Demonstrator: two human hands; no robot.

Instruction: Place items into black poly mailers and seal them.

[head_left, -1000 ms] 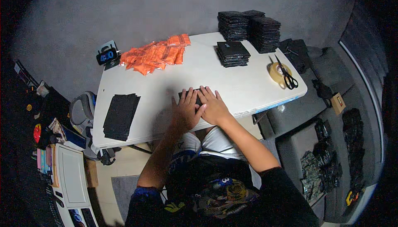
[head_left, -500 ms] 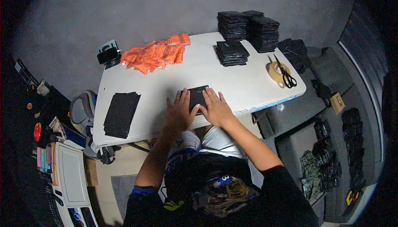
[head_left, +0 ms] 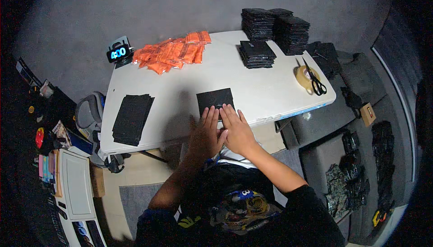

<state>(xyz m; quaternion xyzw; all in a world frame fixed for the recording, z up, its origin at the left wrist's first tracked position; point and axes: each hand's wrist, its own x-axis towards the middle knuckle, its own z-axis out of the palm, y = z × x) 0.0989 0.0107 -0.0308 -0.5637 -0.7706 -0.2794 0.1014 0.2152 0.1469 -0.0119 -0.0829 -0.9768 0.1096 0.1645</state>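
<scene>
A flat black packet (head_left: 215,97) lies at the near edge of the white table (head_left: 189,78). My left hand (head_left: 208,129) rests on its near part with fingers stretched out. Beside it, my right hand (head_left: 238,132) lies flat on the packet too, the two hands almost touching. Neither hand grips anything. Under the fingers, the packet's near edge is hidden. Left of the hands sits a fanned stack of flat black sheets or bags (head_left: 131,120).
Orange packets in clear plastic (head_left: 173,53) are heaped at the back left, next to a phone on a stand (head_left: 118,53). Black packets stand in a short stack (head_left: 257,54) and taller stacks (head_left: 291,35). Scissors (head_left: 318,86) lie on a tape roll (head_left: 305,78) at the right.
Both hands have slid toward me and closer together, uncovering more of the black packet's far part. The phone's screen now shows lit digits. My view has shifted slightly.
</scene>
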